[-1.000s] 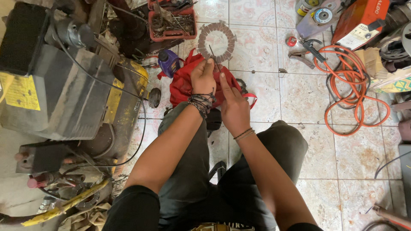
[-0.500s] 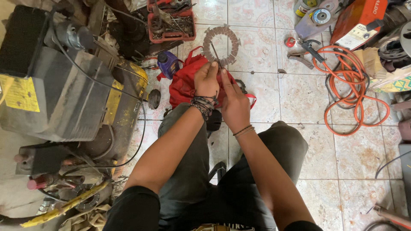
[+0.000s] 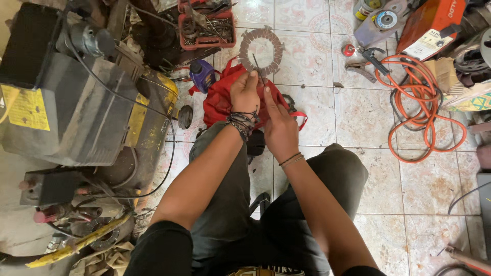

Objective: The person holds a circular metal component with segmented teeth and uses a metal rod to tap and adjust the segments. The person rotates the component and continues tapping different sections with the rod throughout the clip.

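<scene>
The left hand (image 3: pixel 244 94) pinches a thin dark metal strip (image 3: pixel 258 69) between its fingers, over a crumpled red cloth bag (image 3: pixel 220 99) on the tiled floor (image 3: pixel 358 117). The right hand (image 3: pixel 279 125) lies just beside it with fingers pressed together and extended; whether they touch the strip is hard to tell. The bag's contents are hidden. Beyond lies a flat toothed metal ring (image 3: pixel 262 51). Both hands have shifted only slightly since a second ago.

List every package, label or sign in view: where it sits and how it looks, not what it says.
Yellow label: rectangular sticker on the grey machine's side, far left.
Orange box: top right on the tiled floor, with a white label patch on its face.
Purple bottle: small, dark cap, just left of the red cloth beneath the left hand.
Patterned carton: right edge, partly hidden.
</scene>
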